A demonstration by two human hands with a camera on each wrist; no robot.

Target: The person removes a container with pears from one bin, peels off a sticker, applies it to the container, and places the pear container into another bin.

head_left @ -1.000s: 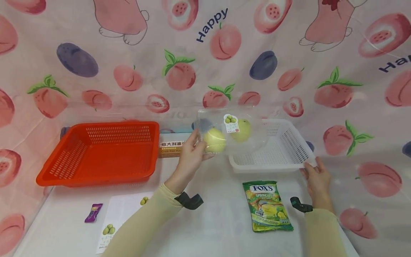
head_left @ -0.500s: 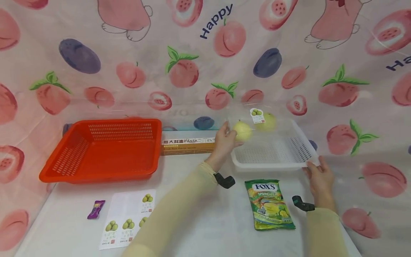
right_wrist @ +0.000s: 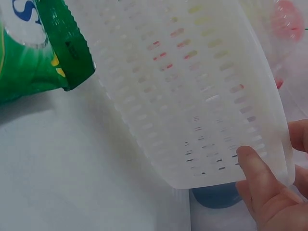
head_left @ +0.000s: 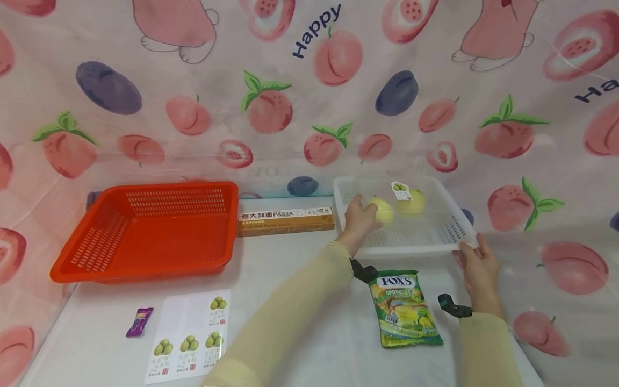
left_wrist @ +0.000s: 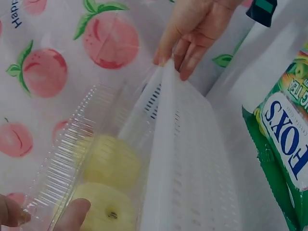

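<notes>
A clear plastic clamshell box [left_wrist: 98, 94] holds two yellow-green round fruits [head_left: 411, 203] and has a fruit sticker [head_left: 401, 191] on its lid. My left hand [head_left: 359, 223] grips the box's left end, thumb and fingers on either side of it in the left wrist view. In the head view the box lies within the outline of the white perforated basket [head_left: 401, 248]. At the basket's front right corner, my right hand [head_left: 479, 269] pinches the rim, thumb and fingers around the edge [right_wrist: 262, 178].
A red basket [head_left: 145, 269] stands at the left, with a pasta box [head_left: 285, 221] between the baskets. A green FOX'S candy bag [head_left: 406, 309] lies in front of the white basket. Front left are a sticker sheet [head_left: 188, 333] and a small purple wrapped candy [head_left: 139, 322].
My left hand has carried the clear fruit box rightward and down, from above the table into the white basket's area. The right hand keeps holding the basket's corner.
</notes>
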